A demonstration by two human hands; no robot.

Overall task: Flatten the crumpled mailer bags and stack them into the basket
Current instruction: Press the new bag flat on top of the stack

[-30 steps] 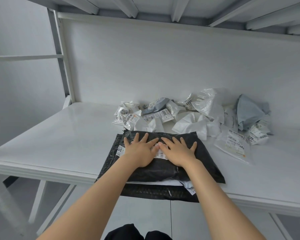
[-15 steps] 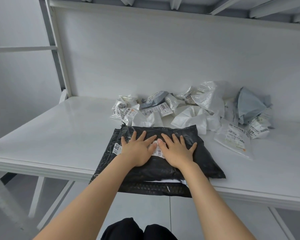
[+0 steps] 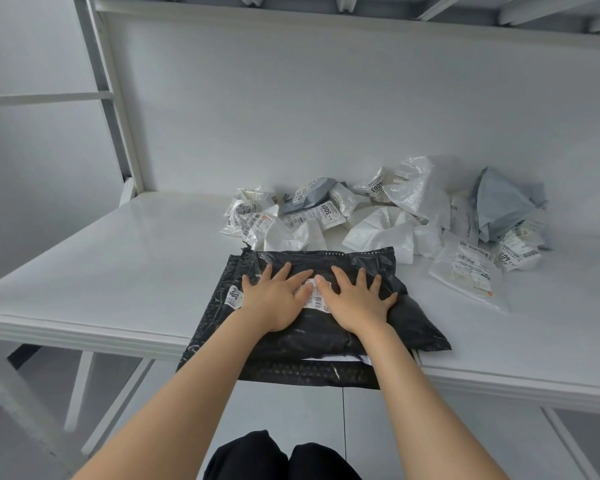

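Observation:
A black mailer bag (image 3: 409,320) lies flat at the table's front edge, on top of a white sheet and another black bag (image 3: 309,374) that overhangs the edge. My left hand (image 3: 274,299) and my right hand (image 3: 355,301) press palm-down on it side by side, fingers spread, thumbs meeting over its white label. Behind it lies a heap of crumpled white and grey mailer bags (image 3: 378,216). A flat clear bag with a label (image 3: 471,271) rests to the right. No basket is in view.
The white table (image 3: 118,265) stretches bare to the left, with a white back wall and a shelf frame post (image 3: 115,98) at the left. A crumpled blue-grey bag (image 3: 503,202) sits at the heap's right end. Below the table edge are grey floor and my dark trousers.
Both hands stay pressed on the black bag and have slid slightly apart. The camera view has shifted a little; the bags have not moved.

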